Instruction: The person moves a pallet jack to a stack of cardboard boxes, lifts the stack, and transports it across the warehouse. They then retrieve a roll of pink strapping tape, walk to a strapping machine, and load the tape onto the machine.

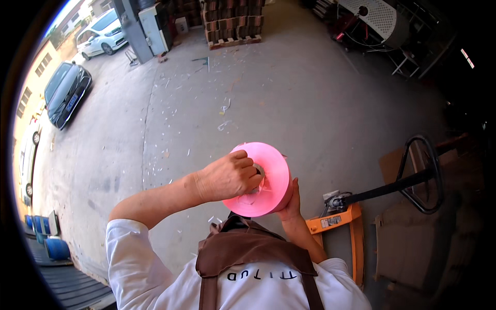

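A thick pink roll of tape or film [268,173] is held up in front of my chest, its flat face toward me. My left hand [227,176] lies over that face with the fingers curled into the grey centre hole. My right hand [290,202] supports the roll from underneath at its right side, mostly hidden behind it. I wear a white shirt and a brown apron [248,248].
An orange pallet jack [338,219] with a black loop handle [421,173] stands to my right beside brown cardboard [413,243]. Concrete floor [289,98] is littered with white scraps. Stacked pallets of bricks [232,20] stand far ahead; cars [67,93] are parked at the left.
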`<state>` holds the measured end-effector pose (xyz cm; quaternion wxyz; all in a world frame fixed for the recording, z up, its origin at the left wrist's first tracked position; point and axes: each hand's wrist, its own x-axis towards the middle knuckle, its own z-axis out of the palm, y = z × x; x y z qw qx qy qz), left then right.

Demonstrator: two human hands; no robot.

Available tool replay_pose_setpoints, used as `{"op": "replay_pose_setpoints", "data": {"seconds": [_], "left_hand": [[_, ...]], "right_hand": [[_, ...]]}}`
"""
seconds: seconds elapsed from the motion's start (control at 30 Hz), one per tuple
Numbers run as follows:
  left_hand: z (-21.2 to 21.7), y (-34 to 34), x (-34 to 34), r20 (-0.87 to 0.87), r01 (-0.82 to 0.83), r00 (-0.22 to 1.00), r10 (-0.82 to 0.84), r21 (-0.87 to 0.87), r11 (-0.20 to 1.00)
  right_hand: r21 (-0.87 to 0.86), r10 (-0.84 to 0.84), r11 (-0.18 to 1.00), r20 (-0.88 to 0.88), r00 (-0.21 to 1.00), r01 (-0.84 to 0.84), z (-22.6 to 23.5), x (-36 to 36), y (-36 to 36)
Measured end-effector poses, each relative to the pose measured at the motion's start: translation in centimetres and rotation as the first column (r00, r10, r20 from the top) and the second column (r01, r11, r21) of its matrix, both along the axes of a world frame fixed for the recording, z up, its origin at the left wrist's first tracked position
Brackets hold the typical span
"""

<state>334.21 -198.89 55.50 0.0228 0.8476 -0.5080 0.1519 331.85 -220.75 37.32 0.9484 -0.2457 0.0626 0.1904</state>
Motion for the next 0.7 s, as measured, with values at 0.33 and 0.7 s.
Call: {"op": "replay_pose_setpoints", "data": {"seconds": [0.33, 0.7], "left_hand": [[1.5, -4.8, 33.8, -0.295, 0.239, 0.924, -0.241, -0.044, 0.970], [-1.2, -7.7, 68.1, -0.761, -0.506, 0.635, -0.132, -0.539, 0.673]], "right_hand": [[-0.077, -0.290, 0.956, -0.077, 0.954, 0.284, -0.1, 26.8, -5.4], [0.003, -0.327, 0.944, -0.114, 0.938, 0.330, 0.4, 63.5, -11.4]]}}
